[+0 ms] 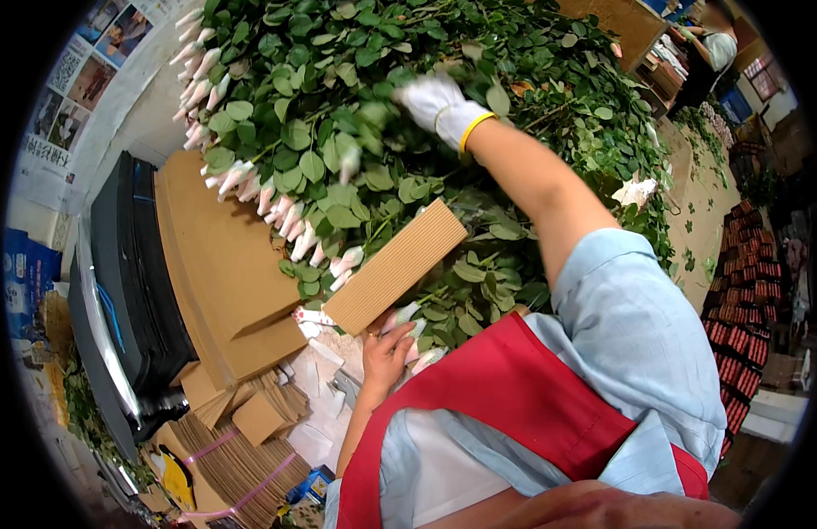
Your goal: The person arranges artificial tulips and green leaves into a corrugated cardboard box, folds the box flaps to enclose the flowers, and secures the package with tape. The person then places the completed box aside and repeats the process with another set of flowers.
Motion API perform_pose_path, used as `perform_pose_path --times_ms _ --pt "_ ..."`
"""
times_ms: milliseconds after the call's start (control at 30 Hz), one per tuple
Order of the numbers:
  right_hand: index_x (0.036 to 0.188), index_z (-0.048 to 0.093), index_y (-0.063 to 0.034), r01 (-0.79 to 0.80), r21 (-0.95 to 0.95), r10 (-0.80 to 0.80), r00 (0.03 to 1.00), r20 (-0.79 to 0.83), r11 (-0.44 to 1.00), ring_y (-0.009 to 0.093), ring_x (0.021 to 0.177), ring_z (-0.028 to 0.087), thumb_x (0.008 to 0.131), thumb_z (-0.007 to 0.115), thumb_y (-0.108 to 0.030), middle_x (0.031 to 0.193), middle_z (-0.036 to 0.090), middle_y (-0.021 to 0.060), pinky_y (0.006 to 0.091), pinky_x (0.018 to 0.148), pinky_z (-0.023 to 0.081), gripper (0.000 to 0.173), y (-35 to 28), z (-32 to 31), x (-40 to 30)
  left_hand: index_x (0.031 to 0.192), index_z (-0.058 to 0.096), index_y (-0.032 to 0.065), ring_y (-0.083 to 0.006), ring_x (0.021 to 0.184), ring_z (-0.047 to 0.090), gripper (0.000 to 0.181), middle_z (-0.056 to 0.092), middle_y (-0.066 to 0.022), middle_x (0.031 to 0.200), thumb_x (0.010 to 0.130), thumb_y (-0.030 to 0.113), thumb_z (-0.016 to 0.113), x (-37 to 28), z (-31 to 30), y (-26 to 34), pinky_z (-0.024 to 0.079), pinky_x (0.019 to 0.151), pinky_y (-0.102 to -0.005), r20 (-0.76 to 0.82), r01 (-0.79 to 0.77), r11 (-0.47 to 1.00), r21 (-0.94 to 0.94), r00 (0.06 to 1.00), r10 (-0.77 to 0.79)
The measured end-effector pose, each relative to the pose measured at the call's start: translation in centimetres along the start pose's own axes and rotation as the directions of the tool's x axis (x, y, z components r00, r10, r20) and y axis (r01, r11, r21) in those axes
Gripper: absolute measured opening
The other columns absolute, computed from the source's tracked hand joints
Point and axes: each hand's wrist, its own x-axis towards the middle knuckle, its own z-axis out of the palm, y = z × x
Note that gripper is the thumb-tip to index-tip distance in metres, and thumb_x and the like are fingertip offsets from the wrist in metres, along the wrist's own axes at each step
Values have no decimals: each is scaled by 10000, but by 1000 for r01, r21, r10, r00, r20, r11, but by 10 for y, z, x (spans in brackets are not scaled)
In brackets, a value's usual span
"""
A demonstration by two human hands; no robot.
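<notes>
My right hand (pixel 438 109), in a white glove with a yellow cuff, is blurred over a deep pile of leafy rose stems (pixel 382 40). A blurred rose with a pale wrapped bud (pixel 349 164) trails from it, its leaves near the fingers. My bare left hand (pixel 385 354) wears a ring and lies against several rose buds in white and pink sleeves (pixel 403 316). Its fingertips are beside the lower end of a strip of corrugated cardboard (pixel 396 268), which lies across the leaves. Part of its grip is hidden.
More sleeved buds (pixel 296 221) line the pile's left edge. Brown cardboard sheets (pixel 230 264) and black sheets (pixel 127 264) stand left. Below are bundled cardboard (pixel 243 456), a yellow-handled tool (pixel 177 479) and paper scraps (pixel 316 423). A person (pixel 709 49) stands far right.
</notes>
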Motion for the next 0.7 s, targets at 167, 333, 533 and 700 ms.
perform_pose_path --times_ms 167,333,533,700 --pt "1056 679 -90 123 203 -32 916 -400 971 301 785 682 914 496 -97 866 690 141 413 703 562 232 -5 -224 -50 1136 745 140 -356 1270 485 328 547 -192 1338 815 95 689 -1 2 -5 390 1076 -421 51 44 999 28 998 -45" --pt "1137 690 -124 318 19 -304 922 -238 948 313 949 674 764 641 31 1056 705 100 400 809 552 407 -1 -253 -174 1151 733 137 -345 1237 526 346 597 -162 1289 808 96 733 -5 3 -12 450 1020 -421 -5 66 998 -18 998 -66" --pt "1148 685 -97 564 254 -496 820 -286 786 279 815 674 722 797 -206 939 707 78 388 749 564 453 -67 -244 -223 1028 763 158 -328 1170 577 249 614 -124 1310 787 101 737 -6 14 -21 464 999 -408 -136 -41 996 80 989 52" --pt "1015 692 -77 633 527 -784 610 111 567 323 927 668 794 689 -228 1021 652 152 409 831 544 268 -154 -134 -207 1132 734 185 -338 1175 578 394 626 -131 1274 745 144 789 5 7 -11 459 1001 -416 -93 -155 982 111 982 166"
